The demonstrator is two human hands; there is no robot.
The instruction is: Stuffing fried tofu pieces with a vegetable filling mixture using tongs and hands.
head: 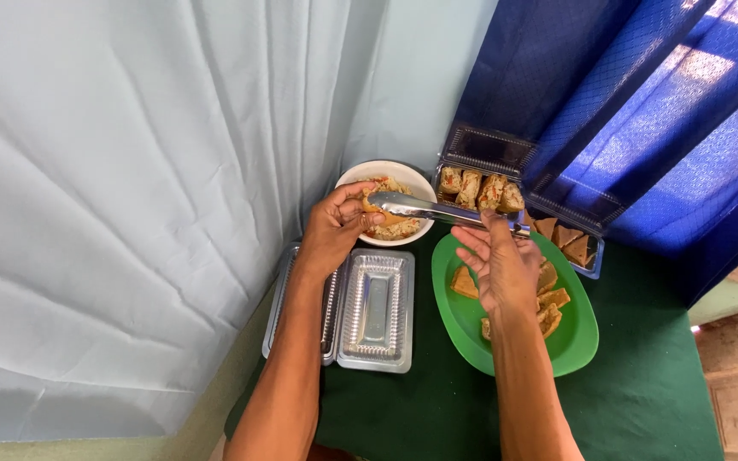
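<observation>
Where 2 hands (335, 226) meet: 1 tongs (437, 209).

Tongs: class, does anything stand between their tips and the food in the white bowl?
Nothing visible does. The tongs, held by the right hand, already reach over the white bowl to a food piece pinched by the left hand.
</observation>
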